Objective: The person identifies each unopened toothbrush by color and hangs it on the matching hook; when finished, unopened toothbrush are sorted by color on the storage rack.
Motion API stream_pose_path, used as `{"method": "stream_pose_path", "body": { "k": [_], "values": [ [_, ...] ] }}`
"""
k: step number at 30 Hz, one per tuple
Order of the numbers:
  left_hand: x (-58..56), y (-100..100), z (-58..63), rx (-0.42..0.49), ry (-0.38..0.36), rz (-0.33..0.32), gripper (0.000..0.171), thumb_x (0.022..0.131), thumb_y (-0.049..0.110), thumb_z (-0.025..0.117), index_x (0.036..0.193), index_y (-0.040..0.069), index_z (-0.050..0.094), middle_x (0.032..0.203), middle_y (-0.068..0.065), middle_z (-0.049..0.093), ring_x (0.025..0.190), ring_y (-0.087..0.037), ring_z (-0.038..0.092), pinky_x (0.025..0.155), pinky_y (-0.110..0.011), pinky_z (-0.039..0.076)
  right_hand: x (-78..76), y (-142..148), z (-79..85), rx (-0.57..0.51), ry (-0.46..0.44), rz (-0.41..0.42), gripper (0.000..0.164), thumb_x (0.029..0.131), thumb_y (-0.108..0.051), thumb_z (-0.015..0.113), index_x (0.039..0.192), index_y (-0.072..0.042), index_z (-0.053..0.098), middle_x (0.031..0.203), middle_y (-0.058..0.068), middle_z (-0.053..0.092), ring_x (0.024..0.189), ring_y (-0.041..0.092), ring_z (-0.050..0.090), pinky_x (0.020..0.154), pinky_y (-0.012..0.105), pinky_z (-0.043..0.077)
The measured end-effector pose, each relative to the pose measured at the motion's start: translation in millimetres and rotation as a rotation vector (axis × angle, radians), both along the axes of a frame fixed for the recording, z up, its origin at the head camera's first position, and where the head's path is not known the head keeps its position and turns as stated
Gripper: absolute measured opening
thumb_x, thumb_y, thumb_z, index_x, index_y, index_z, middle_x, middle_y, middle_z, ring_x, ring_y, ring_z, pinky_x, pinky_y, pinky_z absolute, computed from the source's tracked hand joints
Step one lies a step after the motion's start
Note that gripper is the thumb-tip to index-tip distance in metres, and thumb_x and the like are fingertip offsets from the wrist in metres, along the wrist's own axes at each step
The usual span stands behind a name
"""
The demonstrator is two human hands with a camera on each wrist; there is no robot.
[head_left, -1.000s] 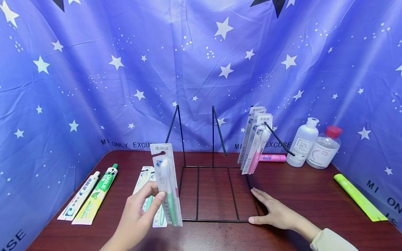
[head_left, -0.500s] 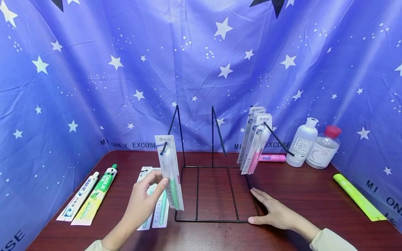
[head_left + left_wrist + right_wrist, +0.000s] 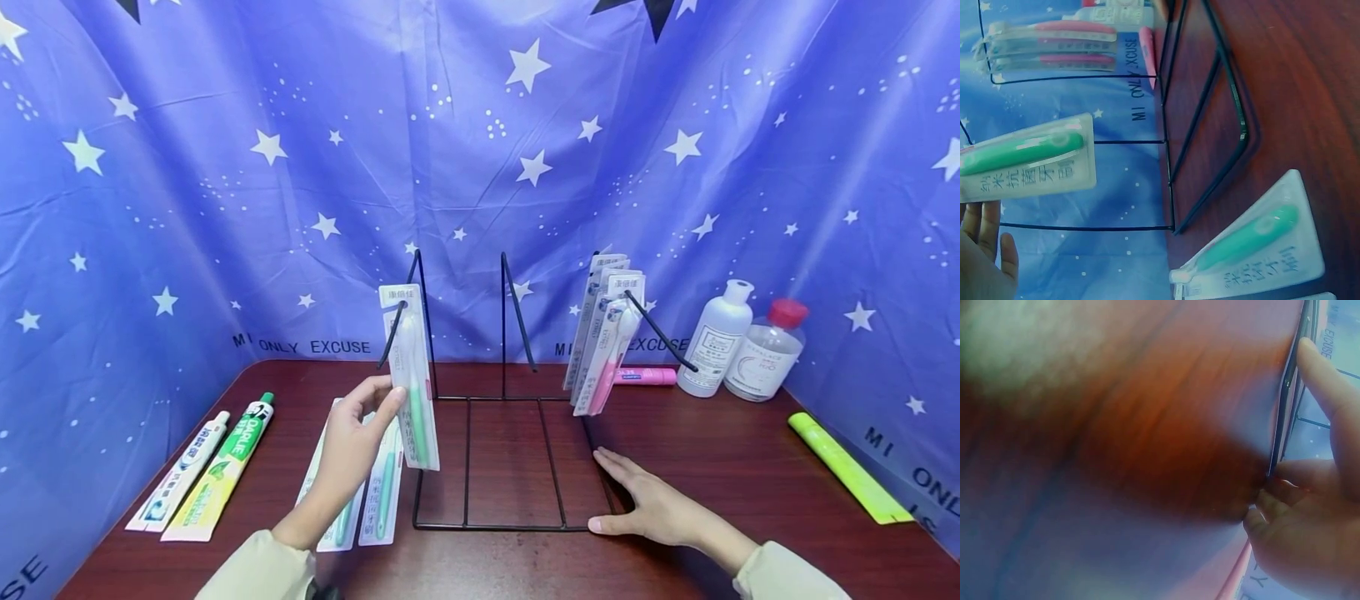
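My left hand (image 3: 358, 437) pinches a packaged toothbrush (image 3: 416, 400) with a green handle by the edge of its pack. The pack hangs upright, its top hole at the left prong (image 3: 392, 337) of a black wire rack (image 3: 467, 467). In the left wrist view the green toothbrush pack (image 3: 1029, 156) lies across the rack's uprights, above the fingertips. Two more green toothbrush packs (image 3: 381, 492) lie on the table under the left forearm. My right hand (image 3: 652, 504) rests on the rack's front right base corner, fingers stretched along the side bar (image 3: 1285, 394) and thumb at the front.
Several pink toothbrush packs (image 3: 606, 358) hang on the rack's right prong; the middle prong (image 3: 520, 317) juts forward. Two toothpaste tubes (image 3: 225, 475) lie at left. A white bottle (image 3: 712, 342), a red-capped bottle (image 3: 768, 354), a pink tube (image 3: 643, 377) and a yellow-green tube (image 3: 847, 467) are at right.
The left hand has raised the green toothbrush pack and moved it back, bringing its hole from in front of the left prong up along it. The right hand has stayed on the rack.
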State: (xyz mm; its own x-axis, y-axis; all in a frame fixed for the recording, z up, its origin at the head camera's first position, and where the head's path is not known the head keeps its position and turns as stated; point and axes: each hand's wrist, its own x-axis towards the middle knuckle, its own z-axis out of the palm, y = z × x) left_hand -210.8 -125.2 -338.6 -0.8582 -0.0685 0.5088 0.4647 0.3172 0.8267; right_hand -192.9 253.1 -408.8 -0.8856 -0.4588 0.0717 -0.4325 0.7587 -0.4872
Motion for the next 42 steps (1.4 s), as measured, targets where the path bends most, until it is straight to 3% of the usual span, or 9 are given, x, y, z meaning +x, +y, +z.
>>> {"method": "stream_pose_path", "body": {
  "k": [9,19,26,34,42],
  "values": [
    [-28.3,5.0,4.2,0.117,-0.068,0.053,0.030,0.086,0.027,0.062,0.106,0.005,0.066,0.094,-0.011,0.066,0.080,-0.010,0.060,0.071,-0.017,0.046,0.7,-0.4,2.7,0.003,0.016,0.023,0.090,0.075,-0.051,0.066,0.137,0.004,0.032,0.139,0.022,0.033,0.125,0.037,0.032,0.093,0.056,0.031],
    [-53.5,13.5,9.9,0.157,-0.091,0.107,0.032,0.083,0.032,0.066,0.100,0.005,0.069,0.089,-0.009,0.066,0.078,-0.011,0.055,0.070,-0.020,0.044,1.5,-0.2,1.2,0.005,0.025,0.024,0.090,0.075,-0.050,0.067,0.137,0.005,0.033,0.138,0.023,0.034,0.125,0.036,0.033,0.094,0.056,0.032],
    [-63.5,20.2,13.5,0.228,-0.121,0.081,0.031,0.084,0.030,0.065,0.102,0.004,0.068,0.094,-0.010,0.065,0.083,-0.014,0.053,0.076,-0.025,0.043,1.3,-0.4,0.9,0.003,0.033,0.022,0.090,0.075,-0.051,0.067,0.137,0.005,0.034,0.138,0.023,0.034,0.125,0.037,0.033,0.094,0.056,0.031],
    [-73.4,21.0,13.5,0.244,-0.110,0.071,0.032,0.087,0.026,0.062,0.105,0.000,0.065,0.101,-0.014,0.063,0.090,-0.013,0.052,0.082,-0.027,0.041,1.5,-0.5,2.0,0.002,0.028,0.018,0.091,0.075,-0.052,0.067,0.137,0.005,0.033,0.139,0.022,0.034,0.125,0.036,0.033,0.094,0.056,0.031],
    [-80.8,19.7,13.1,0.228,-0.093,0.071,0.032,0.087,0.028,0.061,0.104,0.001,0.066,0.096,-0.014,0.063,0.084,-0.014,0.052,0.074,-0.025,0.042,1.8,-0.6,2.6,0.006,0.024,0.011,0.091,0.074,-0.052,0.067,0.137,0.005,0.033,0.139,0.022,0.034,0.125,0.036,0.033,0.095,0.055,0.031]
  ]
}}
